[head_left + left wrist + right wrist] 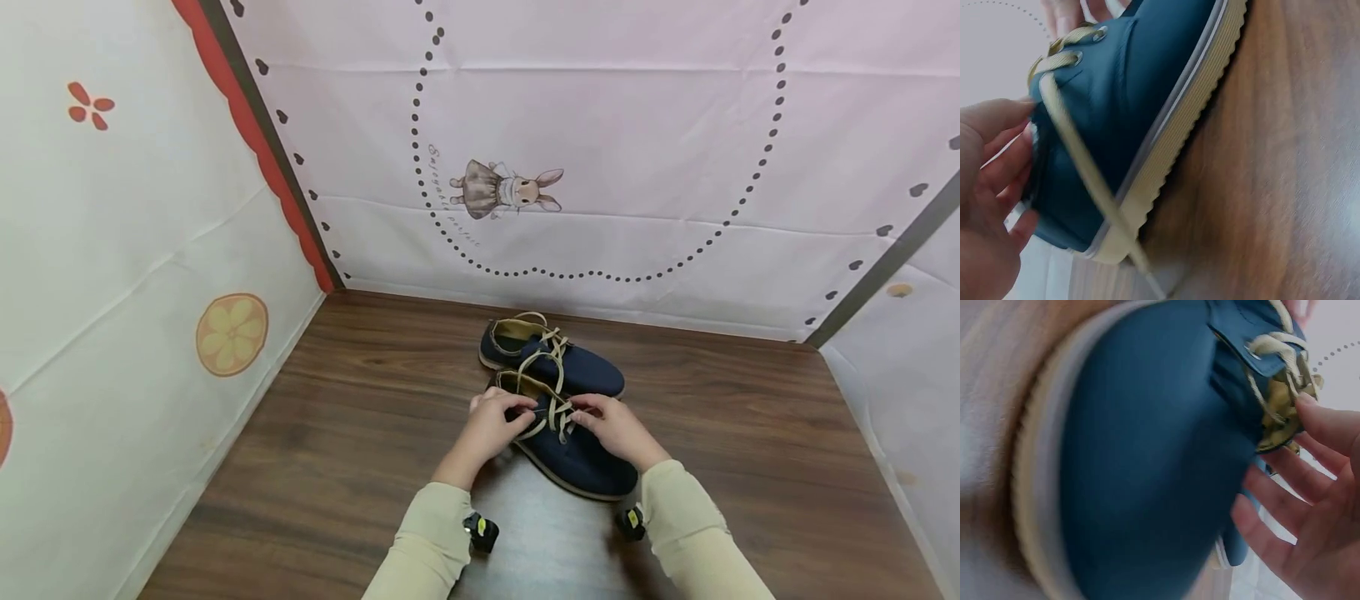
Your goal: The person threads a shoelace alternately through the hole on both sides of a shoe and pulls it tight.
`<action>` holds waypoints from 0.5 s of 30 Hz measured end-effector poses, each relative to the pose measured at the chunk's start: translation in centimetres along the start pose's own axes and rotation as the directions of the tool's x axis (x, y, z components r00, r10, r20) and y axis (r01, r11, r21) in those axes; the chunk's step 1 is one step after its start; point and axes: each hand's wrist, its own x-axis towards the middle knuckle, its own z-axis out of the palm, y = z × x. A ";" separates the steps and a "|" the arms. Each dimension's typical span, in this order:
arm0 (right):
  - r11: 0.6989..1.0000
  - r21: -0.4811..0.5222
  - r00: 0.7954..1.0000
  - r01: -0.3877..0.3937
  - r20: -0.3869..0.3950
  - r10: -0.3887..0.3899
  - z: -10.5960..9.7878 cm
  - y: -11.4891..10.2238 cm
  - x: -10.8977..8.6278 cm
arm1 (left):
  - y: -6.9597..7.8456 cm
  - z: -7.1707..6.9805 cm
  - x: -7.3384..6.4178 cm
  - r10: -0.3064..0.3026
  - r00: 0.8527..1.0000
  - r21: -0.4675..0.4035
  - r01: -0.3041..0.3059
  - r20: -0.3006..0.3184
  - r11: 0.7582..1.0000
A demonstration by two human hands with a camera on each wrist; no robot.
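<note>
A navy shoe (581, 468) with a tan sole stands on the floor, its toe pointing right and toward me. Its beige shoelace (1275, 347) runs through the eyelets, and one loose end (1088, 169) hangs down the side in the left wrist view. My left hand (489, 427) pinches the shoe's collar edge between thumb and fingers. At the front of the lacing my right hand (617, 427) pinches the shoelace over the yellowish tongue (1282, 403), the other fingers spread along the shoe's far side. The matching shoe (592, 372) lies just behind, laces loose.
Dark wood floor (360, 442) surrounds the shoes. Behind them rises a printed cloth wall (637, 183) with a rabbit figure (498, 190). Another cloth wall (135, 250) stands on the left, one more (911, 367) on the right. A small black camera sits at each wrist.
</note>
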 end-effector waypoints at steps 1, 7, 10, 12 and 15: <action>1.000 0.008 1.000 0.003 0.000 -0.003 0.1 0.2 -0.1 | -0.1 -0.2 0.0 0.004 1.000 -0.011 -0.004 0.010 1.000; 0.988 -0.149 0.997 -0.048 0.059 0.057 0.9 1.2 -1.9 | -0.3 -0.6 -0.2 0.001 0.998 -0.012 -0.001 0.063 1.000; 0.946 -0.321 0.997 -0.049 0.041 0.066 1.7 1.8 -2.6 | -0.4 -0.8 -0.2 -0.007 0.998 -0.020 0.009 0.068 1.000; 0.929 -0.367 0.998 -0.046 0.018 0.057 2.0 2.0 -2.9 | -0.4 -1.0 -0.2 -0.010 0.997 -0.031 0.012 0.076 0.999; 0.929 -0.369 0.999 -0.036 0.008 0.042 1.9 2.3 -3.0 | -0.4 -1.2 -0.3 0.000 0.996 -0.050 0.005 0.094 0.999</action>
